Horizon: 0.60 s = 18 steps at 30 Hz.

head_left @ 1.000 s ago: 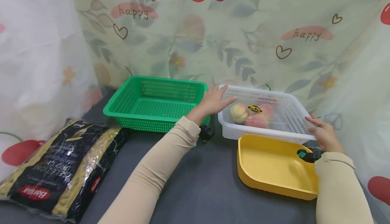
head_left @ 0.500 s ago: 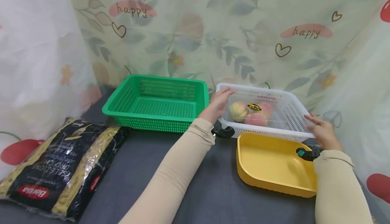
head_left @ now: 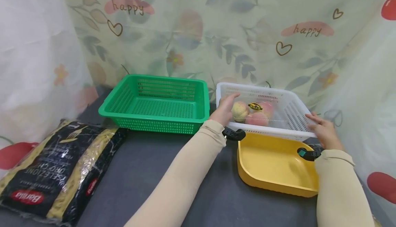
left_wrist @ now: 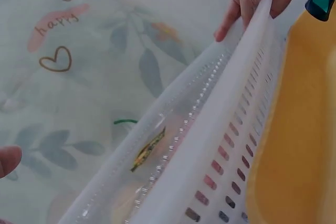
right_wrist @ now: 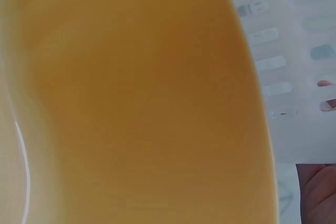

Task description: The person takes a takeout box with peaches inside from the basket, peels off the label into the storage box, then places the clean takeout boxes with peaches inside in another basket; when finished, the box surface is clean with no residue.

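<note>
A white plastic basket [head_left: 292, 100] holds several peaches [head_left: 257, 120] in a clear pack with a black and yellow label. My right hand [head_left: 326, 132] grips the basket's right rim; in the left wrist view its fingers straddle the corner. At the basket's left end is my left hand [head_left: 226, 109], its extended finger reaching over the rim. Only a fingertip [left_wrist: 9, 161] of it enters the left wrist view, beside the basket, so contact there cannot be told. Through holes in the basket's wall, parts of the right hand's fingers show in the right wrist view.
A yellow tub [head_left: 278, 161] stands right in front of the white basket, under the right wrist. To the left is a green basket [head_left: 154, 124]. A large bag of pasta [head_left: 55, 172] lies at the table's left. A printed curtain [head_left: 185, 41] hangs behind.
My left hand has moved right and slightly down, from above the gap between the baskets to the white basket's left end. The right hand stays on its rim, and the view shifts slightly.
</note>
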Motion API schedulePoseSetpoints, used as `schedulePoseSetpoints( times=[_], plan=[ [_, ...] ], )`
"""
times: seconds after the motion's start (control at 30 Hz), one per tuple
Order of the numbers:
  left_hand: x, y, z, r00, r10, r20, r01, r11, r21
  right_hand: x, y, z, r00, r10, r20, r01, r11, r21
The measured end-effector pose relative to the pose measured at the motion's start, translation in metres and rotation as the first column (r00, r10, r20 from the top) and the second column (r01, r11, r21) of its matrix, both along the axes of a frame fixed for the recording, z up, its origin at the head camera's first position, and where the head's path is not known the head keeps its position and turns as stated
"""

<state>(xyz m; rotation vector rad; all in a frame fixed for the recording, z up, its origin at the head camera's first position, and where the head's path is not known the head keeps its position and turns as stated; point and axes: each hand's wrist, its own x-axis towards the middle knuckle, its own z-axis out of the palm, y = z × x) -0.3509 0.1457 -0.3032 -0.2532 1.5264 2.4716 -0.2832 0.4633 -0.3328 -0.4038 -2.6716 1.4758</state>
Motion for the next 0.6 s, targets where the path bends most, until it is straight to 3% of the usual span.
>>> schedulePoseSetpoints(
  times=[0.27,0.43,0.47,0.53,0.6],
  plan=[
    [0.0,0.008,-0.004,0.996,-0.058,0.069,0.058,0.998,0.015,-0.002,0.001,0.0,1.0,-0.017,-0.012,0.017,1.0,0.001],
    [-0.004,0.014,-0.008,0.995,-0.019,0.097,0.021,1.0,-0.02,-0.001,0.001,0.0,1.0,-0.008,-0.012,0.008,1.0,0.004],
    [-0.019,0.021,-0.02,0.995,-0.001,0.103,0.005,1.0,-0.031,-0.001,0.001,0.0,1.0,-0.008,-0.013,0.008,1.0,0.008],
    [-0.076,0.047,-0.064,0.992,0.042,0.118,-0.035,0.998,-0.056,-0.001,0.0,0.0,1.0,-0.01,-0.019,0.01,1.0,0.012],
    [-0.104,0.06,-0.087,0.991,0.058,0.121,-0.049,0.996,-0.073,-0.001,-0.001,0.0,1.0,-0.013,-0.021,0.014,1.0,0.014]
  ],
)
